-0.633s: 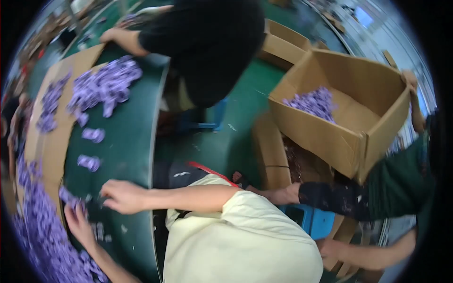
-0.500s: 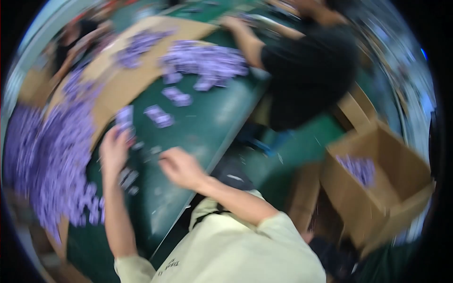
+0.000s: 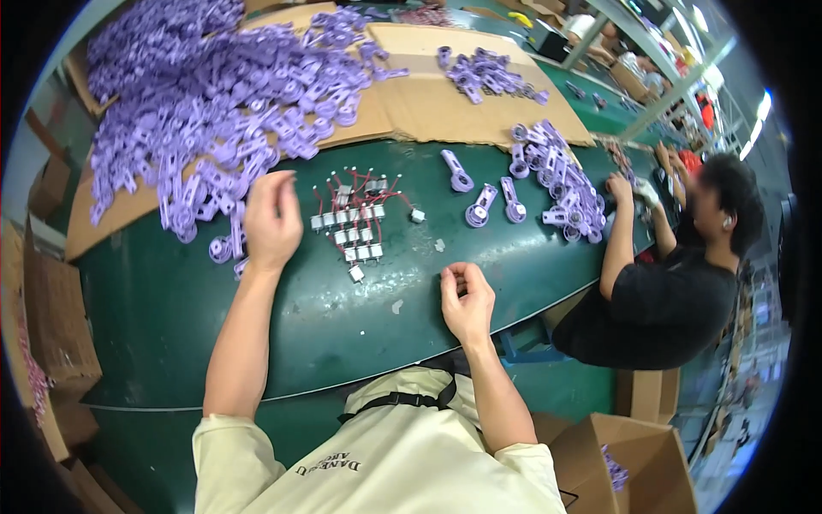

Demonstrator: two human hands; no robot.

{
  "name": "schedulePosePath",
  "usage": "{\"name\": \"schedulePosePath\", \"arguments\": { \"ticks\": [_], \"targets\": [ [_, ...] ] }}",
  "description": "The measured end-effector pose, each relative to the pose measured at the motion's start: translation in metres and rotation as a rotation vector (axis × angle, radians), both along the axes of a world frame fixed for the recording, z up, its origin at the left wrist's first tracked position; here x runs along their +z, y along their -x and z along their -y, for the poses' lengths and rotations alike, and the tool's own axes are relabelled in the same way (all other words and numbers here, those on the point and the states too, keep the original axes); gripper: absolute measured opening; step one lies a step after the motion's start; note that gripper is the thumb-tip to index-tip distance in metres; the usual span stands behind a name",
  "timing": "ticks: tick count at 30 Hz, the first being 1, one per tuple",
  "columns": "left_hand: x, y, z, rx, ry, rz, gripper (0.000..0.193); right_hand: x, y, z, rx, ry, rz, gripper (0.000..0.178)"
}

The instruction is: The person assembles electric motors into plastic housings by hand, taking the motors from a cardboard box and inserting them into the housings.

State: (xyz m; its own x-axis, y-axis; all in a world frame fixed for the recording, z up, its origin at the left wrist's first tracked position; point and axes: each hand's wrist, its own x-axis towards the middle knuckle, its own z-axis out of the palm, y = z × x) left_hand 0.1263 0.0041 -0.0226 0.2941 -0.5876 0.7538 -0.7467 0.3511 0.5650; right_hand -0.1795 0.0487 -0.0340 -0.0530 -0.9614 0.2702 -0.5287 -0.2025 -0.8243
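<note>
My left hand (image 3: 274, 224) is over the green table at the edge of a heap of purple plastic housings (image 3: 214, 111), its fingers loosely bent and apart with nothing visible between them. Just beside its wrist lies a loose purple housing (image 3: 221, 249). To its right, small silver motors (image 3: 347, 236) with red wires are laid out in rows. My right hand (image 3: 467, 301) hovers nearer the table's front edge, fingers curled in against the thumb. A tiny dark spot shows at its fingertips, too small to name. Three single housings (image 3: 481, 206) lie beyond it.
A co-worker in a black shirt (image 3: 659, 300) sits at the right, beside another pile of purple housings (image 3: 561, 184). Flattened cardboard (image 3: 411, 107) lies under the heap. Open cartons stand on the floor at lower right (image 3: 651, 428) and at left (image 3: 60, 300).
My view has turned toward the table and sharpened. My left hand has come away from a purple housing that now lies with others beyond the motors. My right hand stays curled.
</note>
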Motion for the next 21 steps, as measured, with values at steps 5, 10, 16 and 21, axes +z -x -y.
{"name": "schedulePosePath", "arguments": {
  "ticks": [5,10,16,21],
  "targets": [
    [0.003,0.007,0.016,-0.038,0.151,0.120,0.016,-0.012,0.009,0.013,0.022,0.061,-0.105,0.009],
    [0.024,-0.001,0.001,0.029,0.204,0.127,0.016,-0.008,0.008,0.023,0.084,0.035,-0.140,0.012],
    [0.023,-0.058,-0.074,0.288,0.275,0.190,0.015,-0.025,0.015,0.030,0.262,0.065,-0.130,0.016],
    [0.004,-0.096,-0.090,0.527,0.280,0.013,0.018,-0.032,0.032,0.023,0.351,0.055,-0.242,0.017]
  ]
}}
